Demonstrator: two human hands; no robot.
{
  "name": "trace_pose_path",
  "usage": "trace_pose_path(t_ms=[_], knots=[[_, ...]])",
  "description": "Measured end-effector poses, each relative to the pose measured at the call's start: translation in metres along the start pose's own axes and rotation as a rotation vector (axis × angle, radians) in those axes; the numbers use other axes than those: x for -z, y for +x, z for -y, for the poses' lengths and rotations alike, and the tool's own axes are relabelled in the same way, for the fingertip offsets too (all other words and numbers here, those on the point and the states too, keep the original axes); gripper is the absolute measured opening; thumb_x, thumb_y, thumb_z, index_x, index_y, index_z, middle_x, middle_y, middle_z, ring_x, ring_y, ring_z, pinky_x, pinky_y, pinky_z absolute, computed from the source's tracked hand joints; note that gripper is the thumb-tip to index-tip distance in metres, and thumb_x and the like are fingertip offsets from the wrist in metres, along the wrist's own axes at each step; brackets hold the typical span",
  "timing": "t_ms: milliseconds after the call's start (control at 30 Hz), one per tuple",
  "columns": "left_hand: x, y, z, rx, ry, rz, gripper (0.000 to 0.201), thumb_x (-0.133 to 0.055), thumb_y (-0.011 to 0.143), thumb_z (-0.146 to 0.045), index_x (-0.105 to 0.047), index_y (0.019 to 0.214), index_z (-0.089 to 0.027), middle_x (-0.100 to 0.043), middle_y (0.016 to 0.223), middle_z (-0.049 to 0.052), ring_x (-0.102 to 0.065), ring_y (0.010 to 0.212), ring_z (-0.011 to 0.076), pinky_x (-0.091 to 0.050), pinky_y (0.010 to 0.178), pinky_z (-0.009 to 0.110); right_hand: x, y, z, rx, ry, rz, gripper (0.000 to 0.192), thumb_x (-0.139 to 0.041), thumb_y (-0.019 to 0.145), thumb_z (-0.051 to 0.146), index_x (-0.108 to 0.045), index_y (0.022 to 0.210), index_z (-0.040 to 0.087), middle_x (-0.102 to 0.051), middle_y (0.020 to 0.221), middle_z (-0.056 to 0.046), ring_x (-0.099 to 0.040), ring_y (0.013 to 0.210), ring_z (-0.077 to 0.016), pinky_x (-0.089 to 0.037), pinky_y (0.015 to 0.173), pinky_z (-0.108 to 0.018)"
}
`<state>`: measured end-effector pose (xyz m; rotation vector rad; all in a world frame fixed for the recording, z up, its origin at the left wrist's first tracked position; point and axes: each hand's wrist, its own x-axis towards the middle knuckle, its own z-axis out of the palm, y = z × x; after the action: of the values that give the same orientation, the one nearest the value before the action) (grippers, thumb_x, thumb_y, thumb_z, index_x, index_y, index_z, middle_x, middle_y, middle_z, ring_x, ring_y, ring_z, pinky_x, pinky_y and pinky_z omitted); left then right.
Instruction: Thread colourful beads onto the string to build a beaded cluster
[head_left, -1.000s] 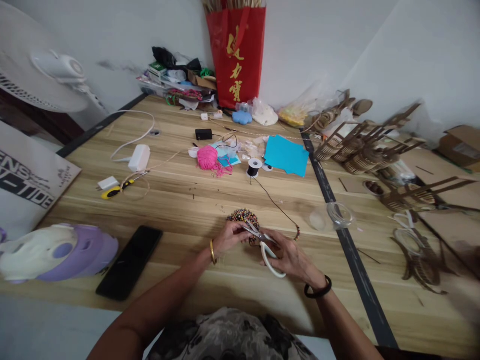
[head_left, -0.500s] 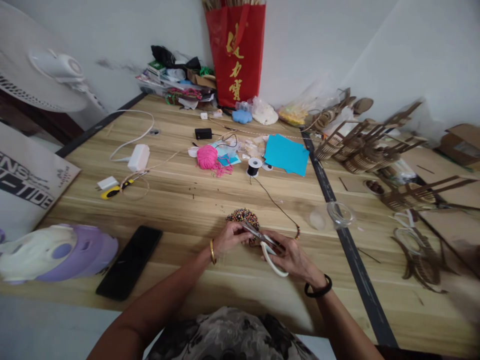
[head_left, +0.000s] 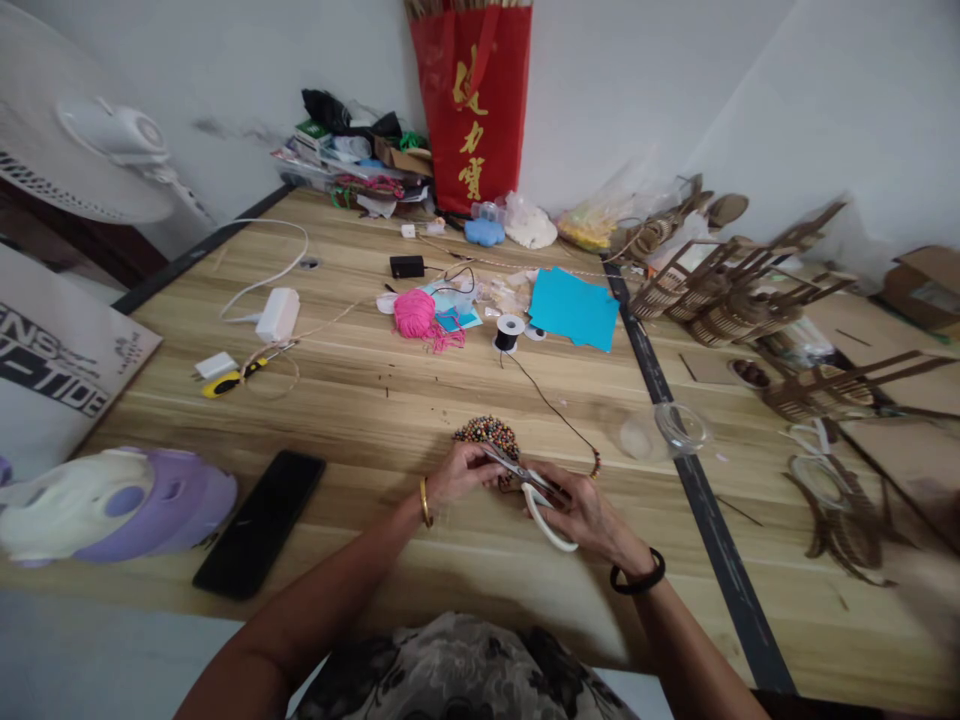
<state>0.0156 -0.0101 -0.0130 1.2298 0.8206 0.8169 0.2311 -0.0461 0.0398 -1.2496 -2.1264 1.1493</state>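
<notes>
White-handled scissors (head_left: 553, 525) are gripped in my right hand (head_left: 581, 508), with their blades pointing up and left. The blade tips reach the fingertips of my left hand (head_left: 459, 475), which are pinched together; what they hold is too small to make out. Just beyond both hands, a cluster of multicoloured beads (head_left: 486, 432) lies on the table, partly hidden by fingers and blades. A black cord runs from a spool (head_left: 509, 334) to a few beads (head_left: 596, 464) at its end, right of my right hand.
A black phone (head_left: 259, 525) lies left of my arms. Farther off are pink yarn (head_left: 415, 314), blue sheets (head_left: 576, 308) and a yellow cutter (head_left: 221, 383). Clear tape or cord rings (head_left: 681, 428) and woven baskets (head_left: 724, 300) stand to the right. A red bag (head_left: 474, 110) is at the wall.
</notes>
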Motion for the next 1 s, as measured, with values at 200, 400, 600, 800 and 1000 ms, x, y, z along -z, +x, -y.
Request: trace_pose_path(t_ms=[200, 400, 600, 800, 1000], knots=[[-0.0019, -0.0015, -0.0046, 0.020, -0.002, -0.022, 0.033, -0.070, 0.072, -0.040, -0.070, 0.086, -0.009, -0.067, 0.073, 0.006, -0.055, 0.061, 0.0130, -0.040, 0.055, 0.022, -0.0007, -0.0006, -0.0058, 0.000, -0.014, -0.009, 0.047, -0.063, 0.081, 0.035, -0.055, 0.124, 0.018, -0.068, 0.108, -0.008, -0.066, 0.085, -0.0188, -0.054, 0.073, -0.025], [-0.0026, -0.0021, -0.0097, 0.058, -0.097, -0.056, 0.030, -0.072, 0.071, -0.035, -0.071, 0.084, -0.008, -0.066, 0.068, 0.005, -0.052, 0.058, 0.0107, -0.039, 0.057, 0.022, -0.0012, -0.0023, -0.0069, -0.009, 0.020, -0.013, 0.046, -0.063, 0.081, 0.035, -0.055, 0.123, 0.019, -0.068, 0.103, -0.007, -0.065, 0.084, -0.0176, -0.053, 0.075, -0.024], [-0.0022, -0.0007, -0.0077, 0.055, -0.231, -0.063, 0.028, -0.073, 0.069, -0.034, -0.070, 0.079, -0.009, -0.067, 0.070, 0.005, -0.052, 0.059, 0.0097, -0.039, 0.058, 0.022, -0.0014, -0.0028, -0.0069, 0.003, 0.024, -0.017, 0.043, -0.063, 0.081, 0.032, -0.056, 0.122, 0.019, -0.067, 0.107, -0.007, -0.065, 0.087, -0.0182, -0.053, 0.077, -0.024], [-0.0023, -0.0004, -0.0044, 0.063, -0.251, -0.060, 0.028, -0.073, 0.069, -0.034, -0.068, 0.079, -0.008, -0.065, 0.069, 0.004, -0.052, 0.059, 0.0089, -0.041, 0.059, 0.022, -0.0015, -0.0016, -0.0041, 0.031, 0.047, -0.023, 0.040, -0.062, 0.081, 0.028, -0.057, 0.120, 0.020, -0.067, 0.106, -0.006, -0.065, 0.088, -0.0174, -0.051, 0.080, -0.024], [-0.0022, -0.0002, -0.0025, 0.075, -0.273, -0.082, 0.029, -0.075, 0.067, -0.035, -0.067, 0.077, -0.009, -0.064, 0.068, 0.003, -0.053, 0.058, 0.0089, -0.041, 0.060, 0.022, -0.0039, -0.0016, -0.0070, 0.023, 0.023, -0.042, 0.038, -0.060, 0.082, 0.029, -0.058, 0.118, 0.019, -0.068, 0.101, -0.006, -0.065, 0.082, -0.0164, -0.052, 0.076, -0.024]])
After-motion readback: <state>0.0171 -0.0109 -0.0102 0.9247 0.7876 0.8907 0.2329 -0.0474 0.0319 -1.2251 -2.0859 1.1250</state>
